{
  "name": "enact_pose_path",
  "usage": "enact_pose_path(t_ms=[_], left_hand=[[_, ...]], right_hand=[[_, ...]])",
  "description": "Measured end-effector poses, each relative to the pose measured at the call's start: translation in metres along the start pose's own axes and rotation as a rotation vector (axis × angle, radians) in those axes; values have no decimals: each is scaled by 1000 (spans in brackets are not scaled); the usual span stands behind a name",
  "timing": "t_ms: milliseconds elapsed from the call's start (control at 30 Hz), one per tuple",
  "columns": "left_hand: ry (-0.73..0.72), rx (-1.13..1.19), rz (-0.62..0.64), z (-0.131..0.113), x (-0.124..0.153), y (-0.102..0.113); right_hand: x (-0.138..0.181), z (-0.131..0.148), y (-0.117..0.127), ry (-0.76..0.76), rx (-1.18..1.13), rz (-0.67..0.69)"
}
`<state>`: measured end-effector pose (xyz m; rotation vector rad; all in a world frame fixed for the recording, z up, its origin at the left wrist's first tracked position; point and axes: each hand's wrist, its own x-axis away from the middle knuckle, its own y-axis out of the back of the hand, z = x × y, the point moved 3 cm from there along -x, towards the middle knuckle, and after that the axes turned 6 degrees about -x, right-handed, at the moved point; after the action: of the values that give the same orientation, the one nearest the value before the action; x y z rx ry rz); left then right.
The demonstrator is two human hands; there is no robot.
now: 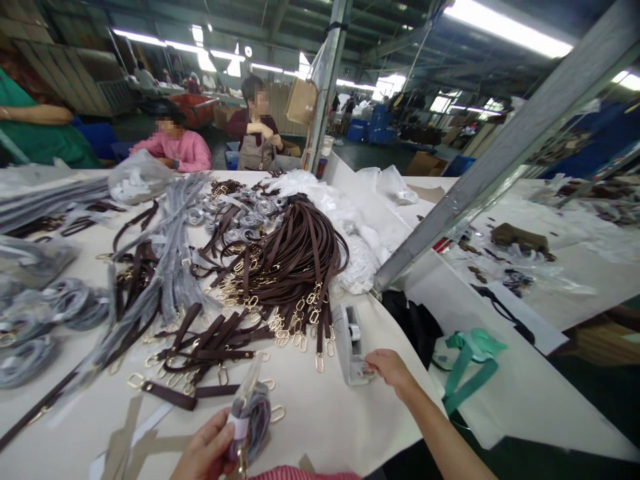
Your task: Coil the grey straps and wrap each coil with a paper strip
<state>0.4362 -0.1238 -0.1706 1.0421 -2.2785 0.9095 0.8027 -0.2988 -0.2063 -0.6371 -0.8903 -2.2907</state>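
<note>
The left hand [207, 450] grips a bagged strap [250, 417], fingers wrapped around its lower end; the strap sits in a clear sleeve at the near edge of the table [320, 413], its long axis running roughly upright with a slight lean to the right, the open top of the sleeve pointing away from the person. The right hand [393, 370] rests on the near end of the tape dispenser [350, 343], fingers curled narrowly at its front; whether they pinch tape cannot be told. The dispenser stands just right of the strap, its long axis pointing away from the person.

Judged progress: early to middle; the brown strap pile [280, 260] beyond the dispenser lies unbagged; grey bagged bundles [75, 307] lie well left of it, apparently finished; the held sleeve appears filled but not yet sealed.
</note>
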Motion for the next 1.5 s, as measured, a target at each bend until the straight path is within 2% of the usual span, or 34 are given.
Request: enact_pose_path(t_ms=[167,333,467,567,600,633,700,733,800,900,1133,1367,1500], left_hand=[[7,82,6,-8,4,-13],[12,212,81,-27,11,-31],[-17,249,103,-32,11,-34],[-43,223,98,-29,9,-36],[-40,206,98,-26,8,-37],[-33,189,101,-24,7,-38],[-20,165,110,-20,6,-41],[-16,155,115,-19,6,-42],[-15,137,126,-19,7,-45],[-25,138,138,-21,10,-46],[-42,177,123,-19,9,-40],[-72,127,100,-25,10,-40],[-104,89,97,-27,12,-39]], right_hand=[[34,-26,3,31,-119,-22],[39,-68,-19,-27,-92,-34],[42,-80,-41,13,-11,85],[69,-51,-56,55,-3,221],[84,-31,-62,95,-24,301],[102,-6,-71,218,-64,456],[137,44,-86,368,-94,676],[152,66,-94,418,-121,759],[171,99,-108,500,-103,837],[179,117,-127,580,-36,845],[172,110,-149,602,32,822],[165,103,-157,641,200,610],[161,96,-162,600,254,530]])
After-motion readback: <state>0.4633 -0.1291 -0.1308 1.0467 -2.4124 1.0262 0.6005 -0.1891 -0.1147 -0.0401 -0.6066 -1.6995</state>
